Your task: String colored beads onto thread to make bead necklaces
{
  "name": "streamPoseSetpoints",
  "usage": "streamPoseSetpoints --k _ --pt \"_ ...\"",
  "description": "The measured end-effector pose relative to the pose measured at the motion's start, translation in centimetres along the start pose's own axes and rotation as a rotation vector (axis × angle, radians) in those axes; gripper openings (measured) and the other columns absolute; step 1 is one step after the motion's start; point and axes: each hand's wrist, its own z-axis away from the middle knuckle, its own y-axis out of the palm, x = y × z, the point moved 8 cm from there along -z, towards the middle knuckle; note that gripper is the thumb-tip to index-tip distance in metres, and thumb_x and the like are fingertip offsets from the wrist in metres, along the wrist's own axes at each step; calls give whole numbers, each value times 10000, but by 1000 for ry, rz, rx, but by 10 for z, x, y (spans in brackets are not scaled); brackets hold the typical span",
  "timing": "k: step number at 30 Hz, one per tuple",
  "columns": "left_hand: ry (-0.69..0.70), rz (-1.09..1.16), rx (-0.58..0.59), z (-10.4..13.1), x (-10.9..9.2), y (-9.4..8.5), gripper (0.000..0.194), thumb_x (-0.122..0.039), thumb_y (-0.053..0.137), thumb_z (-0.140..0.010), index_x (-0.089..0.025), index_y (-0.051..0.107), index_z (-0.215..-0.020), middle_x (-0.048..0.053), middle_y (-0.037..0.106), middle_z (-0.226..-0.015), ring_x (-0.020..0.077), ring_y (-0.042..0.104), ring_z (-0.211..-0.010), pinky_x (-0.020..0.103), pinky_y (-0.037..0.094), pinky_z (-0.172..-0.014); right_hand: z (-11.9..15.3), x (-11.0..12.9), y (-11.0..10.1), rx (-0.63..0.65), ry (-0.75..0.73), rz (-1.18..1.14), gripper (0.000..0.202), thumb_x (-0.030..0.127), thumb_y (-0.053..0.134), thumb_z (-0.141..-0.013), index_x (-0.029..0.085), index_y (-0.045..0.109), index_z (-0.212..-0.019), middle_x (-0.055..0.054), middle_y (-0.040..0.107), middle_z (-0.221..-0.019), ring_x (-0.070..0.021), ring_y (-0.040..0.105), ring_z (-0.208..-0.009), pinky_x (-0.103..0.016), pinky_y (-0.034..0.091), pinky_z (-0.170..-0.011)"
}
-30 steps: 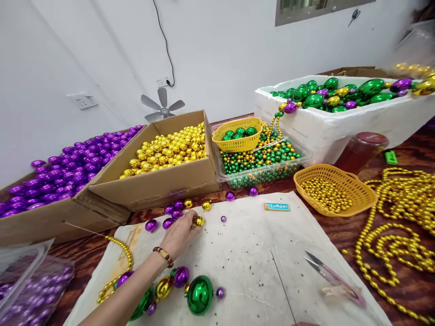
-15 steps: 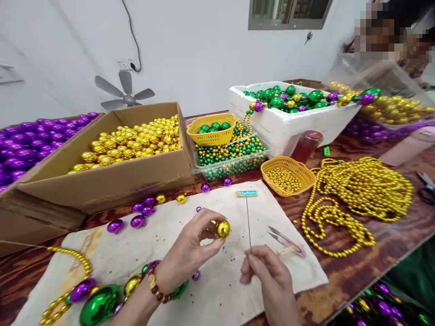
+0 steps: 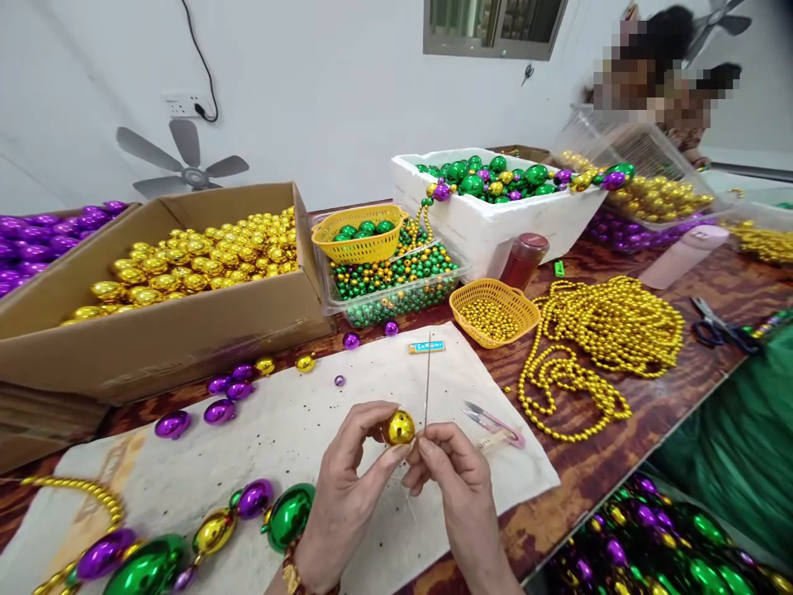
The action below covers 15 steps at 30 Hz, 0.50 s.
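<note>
Between the thumb and fingers of my left hand [image 3: 354,487] is a shiny gold bead [image 3: 401,427], a small dark hole showing on its face. Right beside it, my right hand [image 3: 455,487] pinches a long thin needle [image 3: 428,380] that points up and away from me. A fine thread seems to trail below the fingers. On the white cloth [image 3: 248,446] to the left lies a strung row of beads: a large green bead [image 3: 149,566], a purple bead [image 3: 255,498], a gold bead [image 3: 214,530] and small gold ones [image 3: 92,487].
Pink-handled snips [image 3: 496,421] lie right of my hands. Behind stand a cardboard box [image 3: 204,330] of gold beads, a yellow basket [image 3: 496,285] and a white foam box [image 3: 496,223]. Gold bead strands [image 3: 607,330] and scissors [image 3: 712,322] lie rightward. Other people are at the far right.
My hands have come together, bringing the gold bead close beside the needle. The view has turned rightward, uncovering more of the strung beads on the cloth.
</note>
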Motion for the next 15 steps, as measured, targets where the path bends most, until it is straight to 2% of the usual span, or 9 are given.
streamPoseSetpoints --k 5,8,15 --pt "27 18 -63 3 -2 -12 319 -178 588 -886 -292 593 -1184 57 551 -1206 208 529 -1115 327 453 -926 10 -3 -4 35 11 102 188 332 585 -918 180 629 -1019 -33 664 -786 -155 657 -633 -242 506 -549" --pt "10 54 -97 3 -2 -21 302 -178 597 -878 -280 624 -1162 60 567 -1210 214 540 -1116 326 455 -933 20 -7 -14 33 3 200 203 347 577 -920 171 646 -995 -60 689 -797 -176 680 -660 -245 515 -563" --pt "-115 223 -200 1 22 -39 303 -212 655 -838 -256 656 -1138 65 629 -1195 213 599 -1048 290 496 -866 46 -38 -30 67 6 357 302 428 546 -910 163 689 -887 -42 669 -630 -146 649 -485 -192 464 -446"
